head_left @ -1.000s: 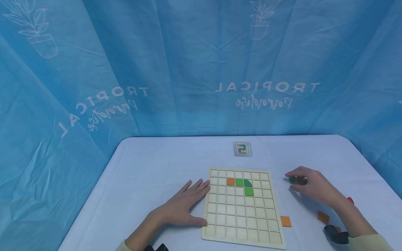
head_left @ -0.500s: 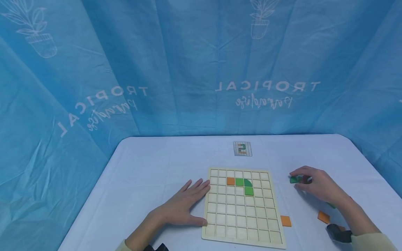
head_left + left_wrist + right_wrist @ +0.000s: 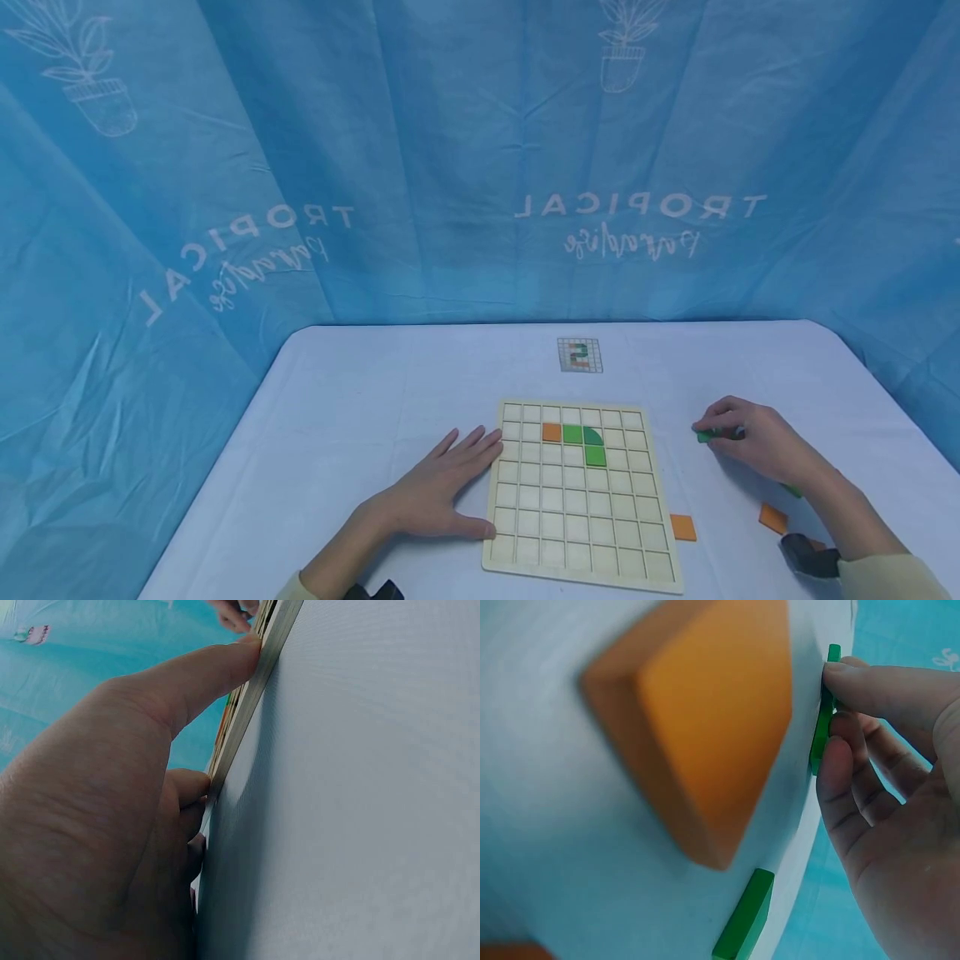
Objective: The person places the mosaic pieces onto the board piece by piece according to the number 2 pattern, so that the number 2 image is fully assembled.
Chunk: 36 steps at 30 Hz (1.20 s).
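My left hand (image 3: 442,492) rests with spread fingers along the left edge of a pale wooden grid board (image 3: 551,527). In the left wrist view, its thumb (image 3: 217,671) touches the board's side. Set in the upper cells are an orange square tile (image 3: 551,432), a green square tile (image 3: 572,435), a dark green quarter-round tile (image 3: 592,436) and another green square (image 3: 595,456). Right of the board, my right hand (image 3: 753,437) pinches a green tile (image 3: 823,731) low over the cloth. Fingers partly cover it, so its full shape is hidden.
A small printed card (image 3: 580,356) with a grid pattern lies behind the board. An orange tile (image 3: 683,527) lies against the board's right edge. Under my right forearm are another orange tile (image 3: 773,518) and a green tile (image 3: 744,919). A blue curtain (image 3: 465,167) hangs behind the table.
My right hand has shifted slightly right, and the green tile in its fingers has turned. The red piece beside the forearm is now out of sight. The left hand has stayed still.
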{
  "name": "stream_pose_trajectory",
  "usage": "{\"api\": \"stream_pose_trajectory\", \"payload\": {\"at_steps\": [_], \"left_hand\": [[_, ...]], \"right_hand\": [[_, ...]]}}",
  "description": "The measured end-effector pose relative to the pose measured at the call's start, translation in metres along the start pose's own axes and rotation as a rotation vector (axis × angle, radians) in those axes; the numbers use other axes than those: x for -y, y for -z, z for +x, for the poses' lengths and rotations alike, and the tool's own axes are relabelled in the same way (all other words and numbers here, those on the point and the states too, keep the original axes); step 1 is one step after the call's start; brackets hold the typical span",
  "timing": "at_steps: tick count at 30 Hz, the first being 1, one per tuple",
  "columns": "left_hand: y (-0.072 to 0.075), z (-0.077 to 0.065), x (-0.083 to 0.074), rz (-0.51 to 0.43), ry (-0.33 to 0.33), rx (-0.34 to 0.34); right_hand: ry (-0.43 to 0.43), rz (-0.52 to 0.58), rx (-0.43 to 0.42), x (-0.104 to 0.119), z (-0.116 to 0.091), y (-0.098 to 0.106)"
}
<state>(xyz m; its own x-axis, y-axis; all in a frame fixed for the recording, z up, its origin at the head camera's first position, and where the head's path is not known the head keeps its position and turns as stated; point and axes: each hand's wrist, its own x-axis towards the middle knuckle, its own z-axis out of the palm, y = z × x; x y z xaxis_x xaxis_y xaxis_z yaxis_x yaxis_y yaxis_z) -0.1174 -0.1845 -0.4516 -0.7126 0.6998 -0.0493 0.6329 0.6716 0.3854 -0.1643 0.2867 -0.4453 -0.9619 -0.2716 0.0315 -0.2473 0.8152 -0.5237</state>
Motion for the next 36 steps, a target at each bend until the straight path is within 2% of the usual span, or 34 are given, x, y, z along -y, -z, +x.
{"api": "stream_pose_trajectory", "payload": {"at_steps": [19,36], "left_hand": [[0.0001,0.0004,-0.0004,0.006,0.002,0.006],[-0.0002,-0.0001,-0.0004,0.010,0.001,0.000]], "right_hand": [[0.065,0.002,0.023,0.0002,0.0005,-0.0011],[0.023,0.005,0.013,0.0016,0.0020,-0.0037]]}}
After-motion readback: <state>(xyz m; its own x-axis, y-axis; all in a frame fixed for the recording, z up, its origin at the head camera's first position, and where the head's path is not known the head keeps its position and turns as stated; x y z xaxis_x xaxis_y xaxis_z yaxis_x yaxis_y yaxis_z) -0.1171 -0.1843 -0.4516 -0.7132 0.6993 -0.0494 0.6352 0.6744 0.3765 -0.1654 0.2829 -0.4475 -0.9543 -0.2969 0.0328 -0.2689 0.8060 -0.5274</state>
